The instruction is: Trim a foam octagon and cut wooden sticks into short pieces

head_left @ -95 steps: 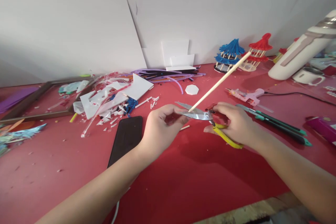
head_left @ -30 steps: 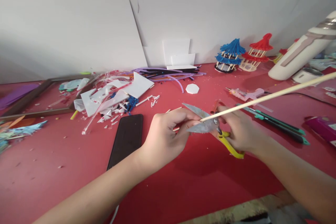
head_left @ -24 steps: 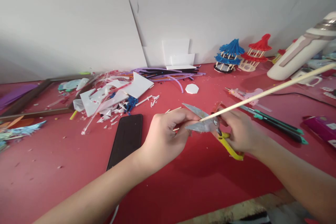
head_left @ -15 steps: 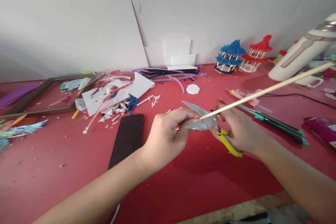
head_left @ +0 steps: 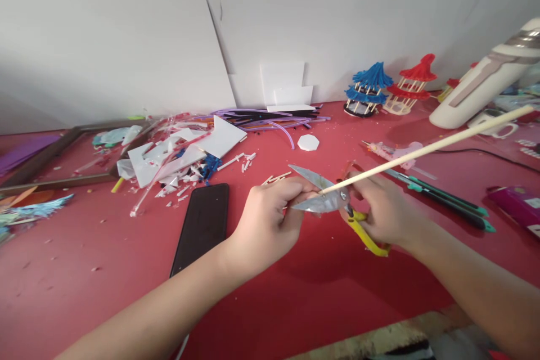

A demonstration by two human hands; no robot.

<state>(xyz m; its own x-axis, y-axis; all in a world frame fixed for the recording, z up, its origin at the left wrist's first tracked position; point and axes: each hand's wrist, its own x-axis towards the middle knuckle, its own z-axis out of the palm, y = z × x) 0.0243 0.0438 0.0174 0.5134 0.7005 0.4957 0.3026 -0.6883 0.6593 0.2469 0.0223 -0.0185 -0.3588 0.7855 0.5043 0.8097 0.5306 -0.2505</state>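
My right hand [head_left: 382, 205] is closed round the yellow handles of a pair of scissors [head_left: 333, 200], whose blades are spread and point left. A long pale wooden stick [head_left: 426, 149] lies between the blades near their pivot and slants up to the right above my right hand. My left hand [head_left: 274, 211] is closed at the stick's lower end, beside the blade tips; its fingertips are partly hidden by the lower blade. Several short cut sticks [head_left: 278, 178] rest on the red table just behind my left hand.
Left of my hands lies a black phone [head_left: 201, 228], with white scraps [head_left: 185, 157] behind it. A white octagon [head_left: 308, 142], blue model pavilion [head_left: 369, 90], red model pavilion [head_left: 411, 85] and tilted flask [head_left: 481, 81] are farther back. Cutters [head_left: 442, 199] lie at right.
The view has shifted slightly. The scissors and stick stay in nearly the same position, with the blades still spread around the stick; more of the short sticks behind my left hand shows.
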